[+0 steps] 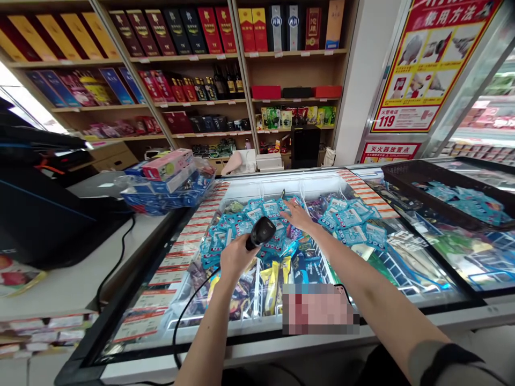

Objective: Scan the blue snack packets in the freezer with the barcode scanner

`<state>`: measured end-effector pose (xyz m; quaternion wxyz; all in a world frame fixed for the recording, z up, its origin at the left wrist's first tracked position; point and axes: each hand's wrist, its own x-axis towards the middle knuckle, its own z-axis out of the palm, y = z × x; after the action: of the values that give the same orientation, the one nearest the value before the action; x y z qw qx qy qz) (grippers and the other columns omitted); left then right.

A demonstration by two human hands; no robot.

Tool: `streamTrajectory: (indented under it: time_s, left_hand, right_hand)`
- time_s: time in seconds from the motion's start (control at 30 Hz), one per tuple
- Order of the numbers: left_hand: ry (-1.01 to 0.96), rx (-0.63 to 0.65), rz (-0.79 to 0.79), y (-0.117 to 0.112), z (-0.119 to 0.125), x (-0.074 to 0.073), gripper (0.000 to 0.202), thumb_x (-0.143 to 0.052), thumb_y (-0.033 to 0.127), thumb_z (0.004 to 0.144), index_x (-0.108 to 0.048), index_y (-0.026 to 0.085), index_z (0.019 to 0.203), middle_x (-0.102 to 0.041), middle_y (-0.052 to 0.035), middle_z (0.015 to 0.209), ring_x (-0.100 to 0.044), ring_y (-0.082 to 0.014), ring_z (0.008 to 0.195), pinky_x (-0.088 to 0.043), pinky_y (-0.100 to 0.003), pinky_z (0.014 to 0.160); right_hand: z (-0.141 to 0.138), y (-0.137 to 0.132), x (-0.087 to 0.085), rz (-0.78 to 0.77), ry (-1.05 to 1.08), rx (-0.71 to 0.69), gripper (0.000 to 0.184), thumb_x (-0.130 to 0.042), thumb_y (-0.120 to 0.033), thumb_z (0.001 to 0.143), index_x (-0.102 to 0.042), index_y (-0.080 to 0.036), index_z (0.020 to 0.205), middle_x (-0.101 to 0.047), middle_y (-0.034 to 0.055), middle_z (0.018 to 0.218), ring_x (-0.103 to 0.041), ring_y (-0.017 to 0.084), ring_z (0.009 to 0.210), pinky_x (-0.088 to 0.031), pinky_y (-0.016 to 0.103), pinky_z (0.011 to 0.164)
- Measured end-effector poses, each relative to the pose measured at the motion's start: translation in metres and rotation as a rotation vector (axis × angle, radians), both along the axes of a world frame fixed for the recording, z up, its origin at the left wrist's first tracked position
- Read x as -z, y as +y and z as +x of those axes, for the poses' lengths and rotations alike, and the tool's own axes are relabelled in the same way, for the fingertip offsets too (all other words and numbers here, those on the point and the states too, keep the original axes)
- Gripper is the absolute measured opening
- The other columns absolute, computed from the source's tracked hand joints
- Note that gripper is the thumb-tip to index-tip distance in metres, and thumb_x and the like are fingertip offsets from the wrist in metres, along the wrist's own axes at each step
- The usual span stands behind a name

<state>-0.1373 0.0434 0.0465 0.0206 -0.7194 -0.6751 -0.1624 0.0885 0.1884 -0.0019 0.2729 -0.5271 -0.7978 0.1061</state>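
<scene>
My left hand (235,257) is wrapped round the grip of a black corded barcode scanner (260,232), its head aimed toward the blue packets. My right hand (296,214) reaches into the open chest freezer (241,335) with fingers stretched flat on a heap of light-blue packets (257,217). The scanner's black cable (183,316) runs down over the freezer's front edge. More blue packets (350,222) lie in the compartment to the right of a white wire divider.
A black basket (406,179) holding blue packets rests on the neighbouring freezer's glass lid at right. A counter at left carries a black till machine (36,214) and wrapped blue and pink boxes (169,182). Wooden shelves of boxed bottles (193,32) fill the back wall.
</scene>
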Motion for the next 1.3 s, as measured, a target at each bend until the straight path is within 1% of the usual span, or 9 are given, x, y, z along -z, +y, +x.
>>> streamTrajectory:
  time_s: [0.17,0.27,0.37,0.6,0.73,0.87,1.0,1.13,1.3]
  left_hand:
    - [-0.025,-0.005,0.018,-0.002,-0.005,0.002,0.034,-0.046,0.051,0.078,-0.059,0.026,0.097,-0.066,-0.0028,0.092,-0.061,-0.0198,0.081,-0.035,-0.025,0.054]
    - [-0.016,-0.010,0.007,-0.006,-0.006,0.004,0.034,-0.047,0.049,0.077,-0.060,0.025,0.098,-0.066,-0.0033,0.092,-0.061,-0.0199,0.081,-0.035,-0.024,0.055]
    - [-0.020,-0.015,-0.001,-0.011,-0.003,0.005,0.035,-0.049,0.047,0.077,-0.059,0.025,0.102,-0.066,-0.0036,0.096,-0.061,-0.0199,0.085,-0.037,-0.024,0.058]
    - [-0.002,0.006,0.010,-0.024,0.006,0.008,0.034,-0.053,0.042,0.075,-0.058,0.025,0.104,-0.065,-0.0024,0.100,-0.061,-0.0199,0.087,-0.036,-0.023,0.058]
    - [0.014,0.027,0.052,-0.034,0.009,0.012,0.035,-0.053,0.041,0.075,-0.058,0.024,0.105,-0.065,-0.0029,0.101,-0.061,-0.0205,0.087,-0.036,-0.024,0.058]
    - [0.034,0.048,0.061,-0.043,0.010,0.014,0.036,-0.053,0.042,0.076,-0.058,0.024,0.107,-0.065,-0.0044,0.102,-0.060,-0.0208,0.087,-0.036,-0.024,0.059]
    - [0.050,0.059,0.061,-0.049,0.015,0.012,0.035,-0.054,0.043,0.075,-0.059,0.024,0.104,-0.065,-0.0046,0.100,-0.060,-0.0218,0.090,-0.038,-0.024,0.061]
    - [0.051,0.062,0.033,-0.052,0.022,0.009,0.031,-0.053,0.043,0.075,-0.059,0.024,0.098,-0.065,-0.0037,0.097,-0.060,-0.0213,0.089,-0.038,-0.024,0.061]
    - [0.039,0.066,0.033,-0.056,0.027,0.007,0.032,-0.052,0.044,0.075,-0.059,0.024,0.098,-0.065,-0.0038,0.095,-0.060,-0.0208,0.085,-0.037,-0.024,0.061]
  right_hand:
    - [-0.024,0.020,0.001,-0.081,-0.037,0.024,0.073,-0.033,-0.067,0.080,-0.025,-0.026,0.140,-0.027,0.0106,0.144,-0.022,0.030,0.132,-0.022,0.049,0.102]
    - [-0.032,0.019,0.002,-0.099,-0.083,0.015,0.078,-0.032,-0.074,0.074,-0.029,-0.029,0.138,-0.030,0.0088,0.143,-0.022,0.033,0.131,-0.016,0.054,0.102]
    - [-0.031,0.003,0.003,-0.070,-0.129,0.057,0.079,-0.028,-0.077,0.073,-0.032,-0.029,0.136,-0.033,0.0080,0.141,-0.024,0.032,0.130,-0.015,0.053,0.103]
    - [-0.014,-0.051,0.005,-0.027,-0.226,0.178,0.078,-0.021,-0.074,0.077,-0.026,-0.026,0.138,-0.034,0.0109,0.140,-0.026,0.033,0.128,-0.021,0.053,0.099]
    - [-0.003,-0.067,0.002,-0.035,-0.218,0.197,0.072,-0.021,-0.070,0.080,-0.033,-0.024,0.134,-0.042,0.0126,0.134,-0.033,0.031,0.124,-0.026,0.048,0.096]
    - [0.006,-0.079,-0.003,-0.062,-0.190,0.231,0.071,-0.035,-0.066,0.080,-0.037,-0.017,0.130,-0.053,0.0150,0.120,-0.045,0.028,0.112,-0.032,0.040,0.091]
    - [0.016,-0.087,-0.007,-0.039,-0.186,0.265,0.073,-0.051,-0.065,0.072,-0.048,-0.012,0.122,-0.054,0.0175,0.114,-0.044,0.029,0.111,-0.032,0.038,0.091]
    - [0.028,-0.087,-0.003,-0.076,-0.053,0.292,0.052,-0.064,-0.056,0.064,-0.062,-0.019,0.101,-0.059,0.0098,0.105,-0.046,0.026,0.108,-0.034,0.037,0.090]
    - [0.044,-0.085,0.010,-0.203,0.222,0.244,0.039,-0.067,-0.046,0.063,-0.065,-0.021,0.094,-0.064,0.0029,0.093,-0.057,0.022,0.089,-0.042,0.032,0.077]
